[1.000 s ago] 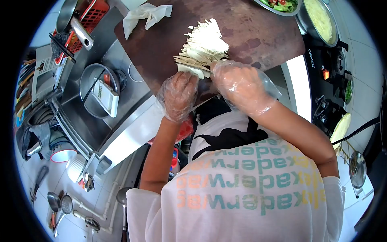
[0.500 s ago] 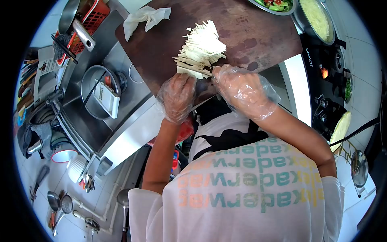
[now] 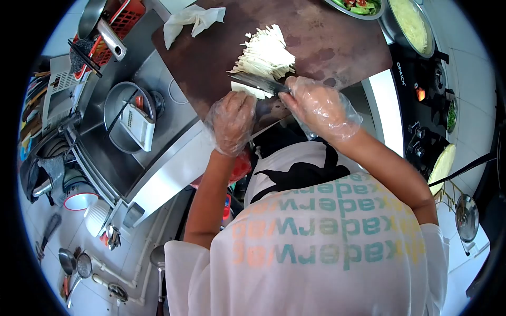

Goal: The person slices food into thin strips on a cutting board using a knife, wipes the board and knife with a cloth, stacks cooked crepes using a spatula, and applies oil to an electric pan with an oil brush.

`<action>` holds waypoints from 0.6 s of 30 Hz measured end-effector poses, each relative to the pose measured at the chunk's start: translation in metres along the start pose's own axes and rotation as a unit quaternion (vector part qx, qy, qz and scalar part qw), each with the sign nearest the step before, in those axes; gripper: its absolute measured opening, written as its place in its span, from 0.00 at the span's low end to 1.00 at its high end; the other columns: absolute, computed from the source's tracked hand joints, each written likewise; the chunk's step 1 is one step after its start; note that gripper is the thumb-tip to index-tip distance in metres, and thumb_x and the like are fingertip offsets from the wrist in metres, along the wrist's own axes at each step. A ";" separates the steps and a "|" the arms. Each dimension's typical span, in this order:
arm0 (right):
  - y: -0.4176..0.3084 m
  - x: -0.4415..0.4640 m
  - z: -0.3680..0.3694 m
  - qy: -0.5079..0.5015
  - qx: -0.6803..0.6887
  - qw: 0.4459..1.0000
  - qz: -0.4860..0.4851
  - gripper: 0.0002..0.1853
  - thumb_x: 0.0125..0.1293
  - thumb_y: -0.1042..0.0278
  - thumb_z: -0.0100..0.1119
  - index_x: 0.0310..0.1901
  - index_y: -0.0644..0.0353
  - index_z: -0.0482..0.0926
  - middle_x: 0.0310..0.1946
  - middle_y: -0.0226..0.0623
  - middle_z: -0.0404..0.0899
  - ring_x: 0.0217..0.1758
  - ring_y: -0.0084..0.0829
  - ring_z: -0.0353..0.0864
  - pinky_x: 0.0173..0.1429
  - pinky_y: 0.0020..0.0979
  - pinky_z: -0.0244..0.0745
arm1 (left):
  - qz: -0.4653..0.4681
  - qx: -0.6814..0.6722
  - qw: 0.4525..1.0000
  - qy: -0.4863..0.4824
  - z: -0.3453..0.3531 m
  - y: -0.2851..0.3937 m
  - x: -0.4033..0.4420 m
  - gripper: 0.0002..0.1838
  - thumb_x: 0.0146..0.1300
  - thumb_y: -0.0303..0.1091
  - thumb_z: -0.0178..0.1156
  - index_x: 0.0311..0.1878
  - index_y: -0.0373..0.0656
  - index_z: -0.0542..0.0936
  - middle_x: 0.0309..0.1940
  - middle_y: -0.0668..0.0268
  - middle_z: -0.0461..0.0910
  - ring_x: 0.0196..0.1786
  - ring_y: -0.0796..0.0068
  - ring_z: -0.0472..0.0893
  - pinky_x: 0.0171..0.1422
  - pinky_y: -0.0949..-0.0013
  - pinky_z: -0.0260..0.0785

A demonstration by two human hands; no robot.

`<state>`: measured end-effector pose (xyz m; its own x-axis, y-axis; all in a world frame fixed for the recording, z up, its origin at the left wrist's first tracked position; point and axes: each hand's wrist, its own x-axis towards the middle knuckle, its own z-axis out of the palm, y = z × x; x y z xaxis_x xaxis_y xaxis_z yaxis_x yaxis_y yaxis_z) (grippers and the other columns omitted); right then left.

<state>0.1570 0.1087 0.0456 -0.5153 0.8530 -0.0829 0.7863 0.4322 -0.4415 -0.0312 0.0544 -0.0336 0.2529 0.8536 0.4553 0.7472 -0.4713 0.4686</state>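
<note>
On the brown cutting board (image 3: 327,31) lies a pile of thin pale strips (image 3: 266,51). Just below it is an uncut pale piece (image 3: 247,90), partly hidden by the blade. My right hand (image 3: 324,105), in a clear plastic glove, is closed on the handle of a kitchen knife (image 3: 259,82). The blade tilts across the board between the strips and the uncut piece. My left hand (image 3: 233,118), gloved too, rests at the board's near edge with curled fingertips pressed on the uncut piece.
A crumpled white cloth or paper (image 3: 194,22) lies at the board's far left. The sink (image 3: 158,68) at left holds a metal bowl (image 3: 109,105) with a white grater (image 3: 138,126). Bowls of vegetables (image 3: 363,8) and pale shreds (image 3: 410,26) stand far right, near a gas stove (image 3: 416,105).
My right hand has lifted slightly and turned, so the knife blade now shows across the strips. The left hand stays on the pale piece, its fingers a little lower.
</note>
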 end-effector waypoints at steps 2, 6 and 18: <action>-0.010 -0.001 -0.005 0.024 -0.037 0.999 -0.021 0.03 0.57 0.69 0.52 0.30 0.58 0.72 0.24 0.42 0.77 0.27 0.41 0.80 0.28 0.37 0.76 | -0.006 0.001 1.000 0.006 -0.002 0.001 0.000 0.15 0.45 0.23 0.60 0.40 0.37 0.77 0.40 0.57 0.75 0.45 0.56 0.76 0.47 0.59 0.70; -0.017 -0.003 -0.008 0.010 -0.069 0.997 -0.025 0.03 0.55 0.70 0.52 0.31 0.58 0.73 0.21 0.42 0.77 0.24 0.41 0.80 0.27 0.37 0.75 | -0.008 0.007 1.000 0.011 -0.004 0.004 0.001 0.13 0.45 0.21 0.62 0.38 0.38 0.79 0.39 0.58 0.76 0.43 0.56 0.77 0.45 0.59 0.71; -0.014 0.005 0.004 0.007 -0.096 0.994 -0.051 0.03 0.54 0.70 0.52 0.31 0.55 0.75 0.20 0.40 0.77 0.22 0.41 0.80 0.26 0.39 0.75 | 0.004 -0.011 1.000 0.007 -0.003 0.001 -0.004 0.17 0.43 0.23 0.60 0.41 0.39 0.76 0.41 0.57 0.73 0.45 0.55 0.75 0.47 0.58 0.69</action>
<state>0.1418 0.1053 0.0476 -0.5916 0.8055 -0.0334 0.7818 0.5631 -0.2679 -0.0332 0.0498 -0.0327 0.2500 0.8464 0.4702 0.7310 -0.4834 0.4816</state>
